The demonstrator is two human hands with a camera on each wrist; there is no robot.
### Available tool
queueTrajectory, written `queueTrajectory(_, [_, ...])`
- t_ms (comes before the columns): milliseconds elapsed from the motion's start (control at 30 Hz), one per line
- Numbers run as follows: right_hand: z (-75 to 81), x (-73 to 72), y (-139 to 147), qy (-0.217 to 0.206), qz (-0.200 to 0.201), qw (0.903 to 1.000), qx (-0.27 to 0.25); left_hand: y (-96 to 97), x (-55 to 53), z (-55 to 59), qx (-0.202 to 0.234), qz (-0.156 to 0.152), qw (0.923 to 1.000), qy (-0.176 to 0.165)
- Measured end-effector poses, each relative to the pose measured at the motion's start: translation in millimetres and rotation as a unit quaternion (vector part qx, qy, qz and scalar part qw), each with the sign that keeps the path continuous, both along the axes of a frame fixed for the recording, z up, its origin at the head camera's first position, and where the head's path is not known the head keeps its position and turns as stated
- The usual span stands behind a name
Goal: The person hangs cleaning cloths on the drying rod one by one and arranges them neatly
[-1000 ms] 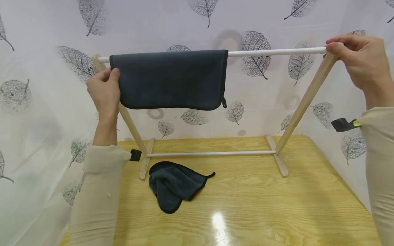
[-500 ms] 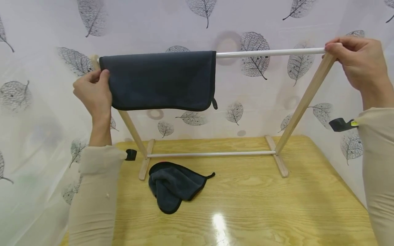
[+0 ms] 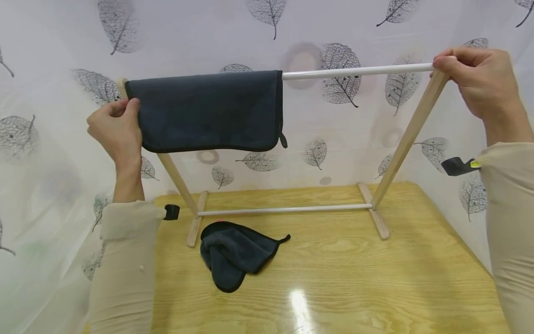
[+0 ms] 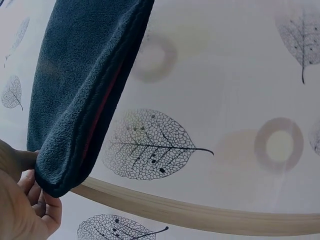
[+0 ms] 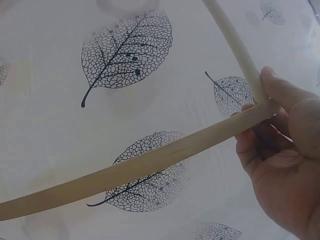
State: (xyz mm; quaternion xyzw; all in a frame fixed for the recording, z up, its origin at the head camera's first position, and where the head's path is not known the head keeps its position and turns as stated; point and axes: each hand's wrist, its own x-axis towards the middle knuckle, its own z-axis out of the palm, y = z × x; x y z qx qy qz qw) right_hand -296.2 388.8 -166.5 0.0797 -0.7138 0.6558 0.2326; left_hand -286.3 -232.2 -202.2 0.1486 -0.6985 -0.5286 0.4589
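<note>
A dark grey towel with black edging hangs folded over the white top bar of a wooden rack, at the bar's left end. My left hand pinches the towel's left edge between thumb and fingers; in the left wrist view its fingers hold a lower corner of the cloth. At the other end, my right hand grips the joint where the bar meets the right wooden upright. A second dark grey towel lies crumpled on the table below, its loop pointing right.
The rack's two wooden feet stand on a wood-grain table, joined by a white lower bar. A pale curtain with a leaf print surrounds the table at the back and sides.
My left hand has slid the hanging towel leftward along the bar to the left upright. The right hand keeps its grip on the rack's corner; the crumpled towel stays put.
</note>
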Motion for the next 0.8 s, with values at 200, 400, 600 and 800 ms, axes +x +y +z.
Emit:
queueTrajectory(200, [-2.6,-3.4,-0.5,0.013,0.029,0.9983,-0.048,-0.6,-1.9,-2.5,-0.002,0.007,1.0,-0.001])
queueTrajectory(400, [-3.5,-5.6,0.6,0.02,0.044,0.9962,-0.073,0.2,-2.7,-3.2,0.001,0.003,1.0,0.001])
queueTrajectory(600, [-4.0,-5.9,1.0,0.02,0.049,0.9958,-0.074,0.1,-3.2,-3.6,0.005,0.0,1.0,0.004])
queueTrajectory(800, [-4.3,-3.8,0.2,0.025,0.048,0.9965,-0.063,-1.7,-3.1,-6.7,0.003,-0.003,1.0,0.006])
